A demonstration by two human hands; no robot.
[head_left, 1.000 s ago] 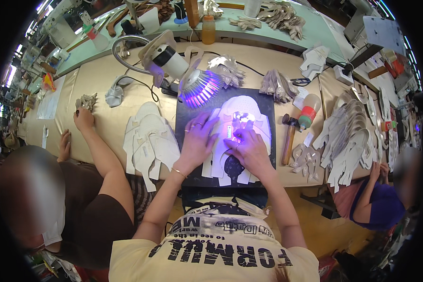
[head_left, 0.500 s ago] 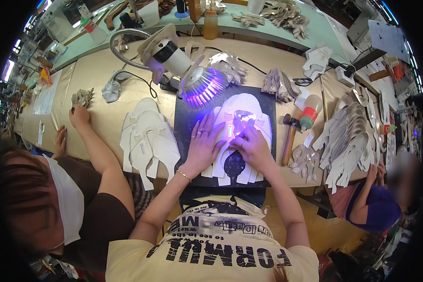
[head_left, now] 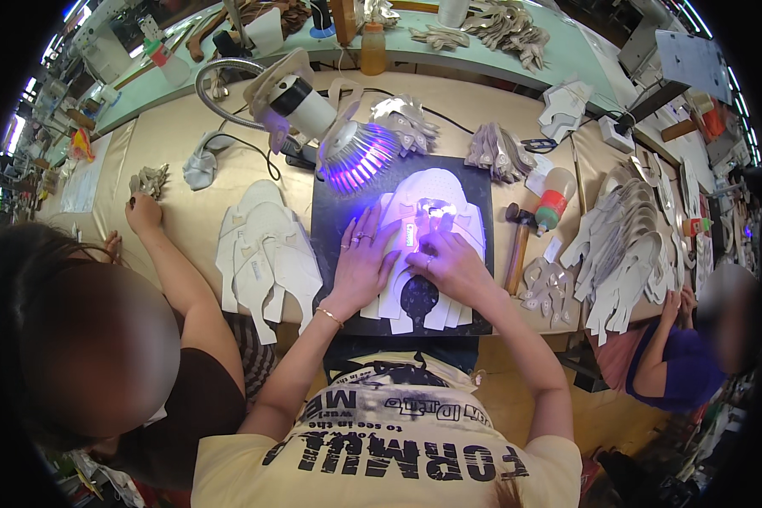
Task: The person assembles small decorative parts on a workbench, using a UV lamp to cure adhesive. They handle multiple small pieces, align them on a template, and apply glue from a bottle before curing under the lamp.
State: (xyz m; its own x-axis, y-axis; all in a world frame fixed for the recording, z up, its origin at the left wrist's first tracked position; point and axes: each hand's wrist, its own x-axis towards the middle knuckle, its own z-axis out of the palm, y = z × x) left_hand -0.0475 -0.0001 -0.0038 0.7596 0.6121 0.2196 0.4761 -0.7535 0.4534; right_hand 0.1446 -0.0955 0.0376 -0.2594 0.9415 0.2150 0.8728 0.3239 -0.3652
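White shoe uppers (head_left: 426,188) lie stacked on a black board (head_left: 474,173), their forked ends toward me. My left hand (head_left: 362,264) rests flat along the left edge of the top upper, fingers stretched out. Over its middle, my right hand (head_left: 454,264) has its fingers bent and pressed together near the tongue area; whatever sits between the fingertips is hidden. A finned lamp (head_left: 357,157) throws violet light on this spot, where a shiny patch (head_left: 436,213) shows beside my right fingertips.
Another stack of white uppers (head_left: 267,245) lies left of the board. To the right are a hammer (head_left: 516,245), a squeeze bottle (head_left: 554,201), small cut pieces (head_left: 546,288) and a large pile of uppers (head_left: 622,245). Co-workers sit on both sides.
My right hand has shifted slightly left and its fingers have curled further over the upper. My left hand stays on the upper. The person at left has turned their head.
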